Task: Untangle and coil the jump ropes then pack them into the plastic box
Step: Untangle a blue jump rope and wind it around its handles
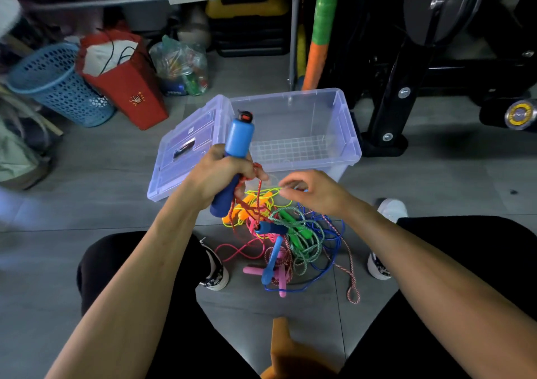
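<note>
Grey tiled floor (436, 192), cluttered storage corner behind: blue mesh basket (58, 85), red paper bag (128, 79), black exercise machine frame (406, 59) at right. Top left edge blurred, not readable. Orange shape at bottom edge cut off, can't identify. Clear plastic box (305, 129) on floor, open, lid (186, 149) leaning on its left side. Tangled jump ropes (284, 239) piled on floor just in front of box, between two shoes: yellow, pink, green, blue, red-white cords knotted together, handles mixed in. Left hand (220, 175) wrapped tight around blue handle (235, 152), upright, red cord trailing down into pile. Right hand (311, 190) over pile, fingers loosely curled, motion-blurred; grip state can't tell.
</note>
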Available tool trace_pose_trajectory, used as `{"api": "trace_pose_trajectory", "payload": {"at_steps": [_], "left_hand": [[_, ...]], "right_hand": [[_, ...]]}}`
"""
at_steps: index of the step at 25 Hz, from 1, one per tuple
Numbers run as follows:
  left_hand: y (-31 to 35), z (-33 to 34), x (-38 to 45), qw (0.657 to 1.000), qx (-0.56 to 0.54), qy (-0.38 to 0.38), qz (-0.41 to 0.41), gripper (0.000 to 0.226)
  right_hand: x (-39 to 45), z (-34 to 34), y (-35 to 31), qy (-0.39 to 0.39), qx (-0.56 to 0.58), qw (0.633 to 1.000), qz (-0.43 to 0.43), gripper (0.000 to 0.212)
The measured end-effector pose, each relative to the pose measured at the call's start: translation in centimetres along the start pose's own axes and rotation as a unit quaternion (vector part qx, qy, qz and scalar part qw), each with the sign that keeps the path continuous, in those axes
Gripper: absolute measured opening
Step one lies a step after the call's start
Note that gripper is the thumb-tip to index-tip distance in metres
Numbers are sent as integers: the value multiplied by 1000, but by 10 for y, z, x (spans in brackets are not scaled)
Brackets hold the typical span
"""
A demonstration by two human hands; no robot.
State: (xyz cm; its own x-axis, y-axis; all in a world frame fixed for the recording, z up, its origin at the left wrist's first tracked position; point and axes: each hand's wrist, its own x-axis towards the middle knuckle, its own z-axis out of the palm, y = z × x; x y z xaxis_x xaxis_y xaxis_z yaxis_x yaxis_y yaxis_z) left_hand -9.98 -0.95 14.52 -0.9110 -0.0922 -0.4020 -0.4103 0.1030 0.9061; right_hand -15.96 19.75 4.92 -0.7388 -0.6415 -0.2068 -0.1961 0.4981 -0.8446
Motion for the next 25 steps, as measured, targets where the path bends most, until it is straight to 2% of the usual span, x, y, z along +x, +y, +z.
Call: {"api": "trace_pose_trajectory", "payload": {"at_steps": [2,4,6,9,12,15,16,18,20,22,23,25], "left_hand": [[0,6,2,999,27,-24,10,14],[1,11,2,998,51,-24,17,12],[1,17,1,998,58,-33,19,14],[2,20,0,998,-37,-25,43,13],[4,7,10,968,-209,110,86,16],[1,-12,21,926,-295,223,72,11],[-2,-13,23,929,-282,235,57,11],[-10,-6,26,957,-174,231,8,9],[-22,2,29,979,30,195,-56,9],[-31,8,31,969,178,146,-89,9],[-34,10,31,967,193,136,-97,9],[-36,17,31,974,159,121,-107,11]], "right_hand": [[2,2,-16,-13,52,998,-19,23],[4,5,-23,-30,103,994,-18,4],[5,6,-26,-42,132,990,-17,14],[6,5,-26,-48,144,988,24,9],[3,1,-9,-30,81,994,64,4],[-1,-10,21,-18,-75,986,147,26],[0,-13,27,-27,-146,975,167,36],[0,-16,22,-5,-239,959,153,45],[5,-17,13,65,-205,974,78,40],[10,-20,10,91,-189,975,73,32],[11,-23,12,96,-181,974,102,28],[11,-30,15,163,-68,975,133,21]]}}
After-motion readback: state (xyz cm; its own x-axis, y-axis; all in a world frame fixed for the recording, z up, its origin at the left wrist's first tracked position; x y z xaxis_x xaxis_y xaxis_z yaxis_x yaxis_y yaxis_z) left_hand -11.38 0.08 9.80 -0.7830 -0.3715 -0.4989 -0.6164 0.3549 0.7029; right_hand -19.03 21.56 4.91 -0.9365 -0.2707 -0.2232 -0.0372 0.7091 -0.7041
